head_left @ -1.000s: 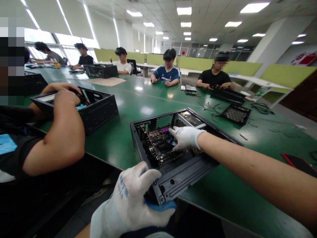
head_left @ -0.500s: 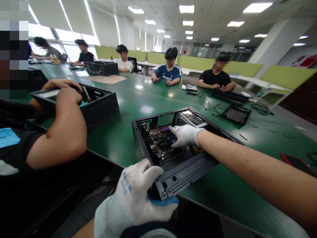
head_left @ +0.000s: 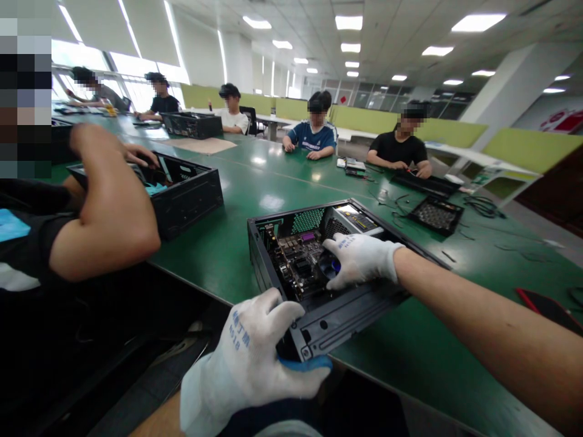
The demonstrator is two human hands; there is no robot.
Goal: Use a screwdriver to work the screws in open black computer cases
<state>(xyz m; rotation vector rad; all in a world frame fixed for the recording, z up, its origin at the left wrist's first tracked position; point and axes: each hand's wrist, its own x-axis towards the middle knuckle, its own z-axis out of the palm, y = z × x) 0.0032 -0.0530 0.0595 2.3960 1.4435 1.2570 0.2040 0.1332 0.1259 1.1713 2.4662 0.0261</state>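
An open black computer case (head_left: 359, 321) lies on the green table, its near corner over the edge. My left hand (head_left: 255, 352), in a white glove with a blue palm, grips that near corner. Inside the case my right hand (head_left: 362, 258), also gloved, has its fingers around a round black fan (head_left: 327, 267). The fan sits over the motherboard (head_left: 296, 252), and its underside is hidden. A silver power supply (head_left: 357, 218) fills the far corner of the case.
At the left, a person's bare arms (head_left: 109, 212) reach into another black case (head_left: 191, 200). Several people sit across the green table (head_left: 246, 182). Cables (head_left: 483, 205) and a black tray-like part (head_left: 436, 213) lie at the right, near a red-edged object (head_left: 546, 309).
My right hand has moved slightly right and toward me, and the fan appears shifted with it. The neighbour's arm has risen. My left hand keeps its hold on the case.
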